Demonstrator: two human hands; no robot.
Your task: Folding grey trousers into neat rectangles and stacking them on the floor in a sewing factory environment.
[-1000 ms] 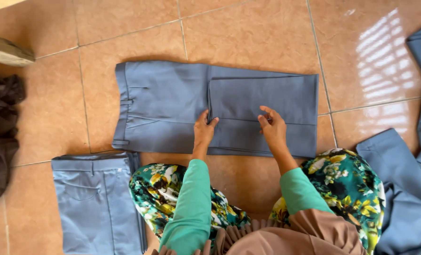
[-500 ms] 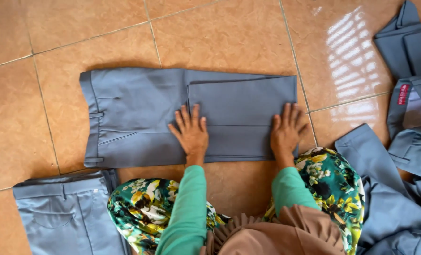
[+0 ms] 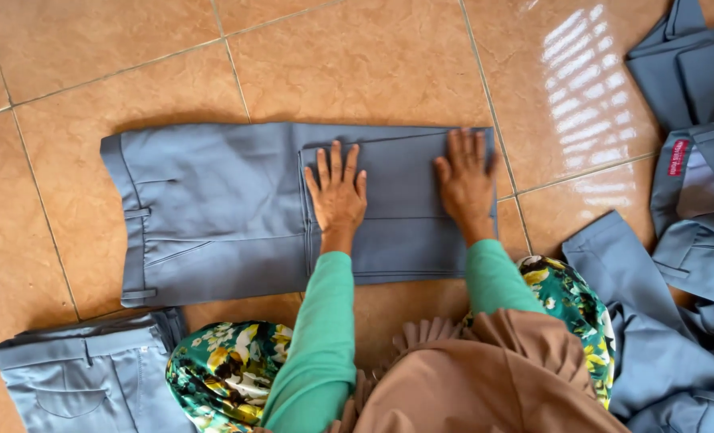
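A pair of grey-blue trousers point(image 3: 213, 208) lies flat on the tiled floor, lengthwise from 9 o'clock to 3 o'clock, with the waistband and its belt loops at the 9 o'clock end. The legs are folded back over themselves, so a doubled panel covers the 3 o'clock half, its free edge running across the cloth near the middle. The fabric is smooth, with a pressed crease along the length and a slanted pocket line near the waistband. The left hand point(image 3: 337, 192) lies flat, fingers spread, just inside the fold's free edge; the right hand point(image 3: 465, 180) presses flat at the 3 o'clock end.
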